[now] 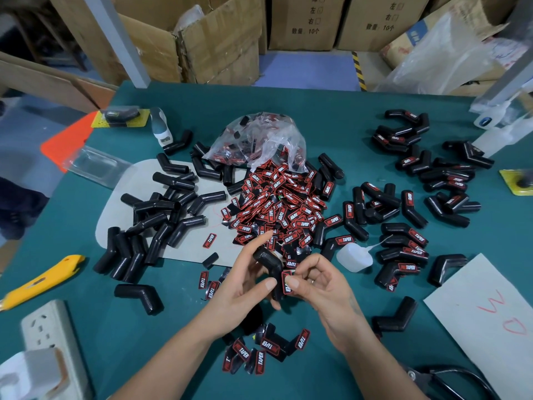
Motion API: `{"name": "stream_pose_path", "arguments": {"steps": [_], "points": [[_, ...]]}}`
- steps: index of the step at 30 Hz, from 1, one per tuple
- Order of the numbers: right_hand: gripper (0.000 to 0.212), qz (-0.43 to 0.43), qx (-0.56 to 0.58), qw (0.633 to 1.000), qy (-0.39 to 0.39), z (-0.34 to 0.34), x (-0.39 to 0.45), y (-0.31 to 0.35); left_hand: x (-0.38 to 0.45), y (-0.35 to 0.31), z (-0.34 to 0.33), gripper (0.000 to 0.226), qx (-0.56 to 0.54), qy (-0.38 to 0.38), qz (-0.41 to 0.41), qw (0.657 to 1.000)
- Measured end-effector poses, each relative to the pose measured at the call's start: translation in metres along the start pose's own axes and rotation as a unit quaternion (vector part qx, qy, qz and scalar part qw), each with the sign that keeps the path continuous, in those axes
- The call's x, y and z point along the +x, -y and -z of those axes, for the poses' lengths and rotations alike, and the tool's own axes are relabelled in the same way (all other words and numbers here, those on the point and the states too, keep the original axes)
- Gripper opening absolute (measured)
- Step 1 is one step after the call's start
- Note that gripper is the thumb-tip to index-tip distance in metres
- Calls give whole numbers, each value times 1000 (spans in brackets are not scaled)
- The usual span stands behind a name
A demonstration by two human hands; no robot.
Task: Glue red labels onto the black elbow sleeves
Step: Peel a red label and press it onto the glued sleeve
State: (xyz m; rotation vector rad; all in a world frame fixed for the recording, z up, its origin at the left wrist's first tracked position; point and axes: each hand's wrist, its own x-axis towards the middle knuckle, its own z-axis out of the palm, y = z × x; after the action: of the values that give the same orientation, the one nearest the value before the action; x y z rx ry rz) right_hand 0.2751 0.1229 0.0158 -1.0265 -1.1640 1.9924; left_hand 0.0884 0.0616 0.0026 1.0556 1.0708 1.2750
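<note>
My left hand (245,281) holds a black elbow sleeve (269,262) above the green table, thumb on its lower end. My right hand (314,281) pinches a red label (286,282) against that sleeve's lower leg. A big heap of red labels (277,209) lies just beyond my hands, spilling from a clear plastic bag (259,140). Bare black sleeves (161,215) lie piled at the left. Sleeves with labels on them (403,243) lie at the right. A small translucent glue bottle (353,256) lies just right of my right hand.
A yellow utility knife (43,280) and a white power strip (54,342) lie at the near left. Scissors (450,379) sit at the near right beside a grey sheet with red writing (484,313). Several loose labels (259,353) lie between my forearms. Cardboard boxes (219,39) stand beyond the table.
</note>
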Motion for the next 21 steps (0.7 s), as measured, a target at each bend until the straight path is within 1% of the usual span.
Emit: {"name": "stream_pose_path", "arguments": {"steps": [21], "points": [[43, 2, -18, 1000, -2, -1, -1, 1, -1, -2, -1, 67, -2, 1, 6, 1000]]}}
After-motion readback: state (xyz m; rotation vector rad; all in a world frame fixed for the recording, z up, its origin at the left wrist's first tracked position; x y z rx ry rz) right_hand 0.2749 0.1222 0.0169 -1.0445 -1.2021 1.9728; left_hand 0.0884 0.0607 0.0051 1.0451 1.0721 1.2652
